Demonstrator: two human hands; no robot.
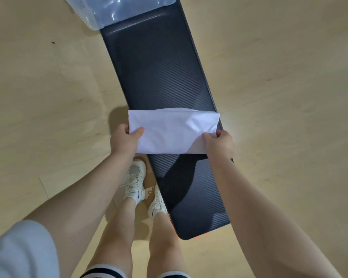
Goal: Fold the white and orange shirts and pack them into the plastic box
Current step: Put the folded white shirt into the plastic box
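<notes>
White shirt (pixel 173 131) fabric, folded into a compact wide rectangle, spans the width of the dark tabletop (pixel 159 73). Its surface is mostly smooth, with soft creases running diagonally toward the right end, where the cloth bunches and rounds over. The far edge forms a gentle, slightly puffed fold; the near edge is straight. The bundle's left end overhangs the tabletop's left edge and its right end reaches the right edge.

Both hands grasp the shirt at its near corners. The left hand (pixel 124 140) pinches the left end, thumb lying on top of the cloth and fingers curled underneath. The right hand (pixel 219 144) grips the right end the same way, thumb pressed on the upper layer, fingers wrapped around the edge. The shirt sits between the two hands, and whether it is resting on the tabletop or lifted just off it cannot be told.

At the tabletop's far end, well apart from the shirt, stands the clear plastic box (pixel 117 11), only partly in view. Below the tabletop's left edge, white sneakers (pixel 136 181) stand on the pale wooden floor (pixel 38 87).
</notes>
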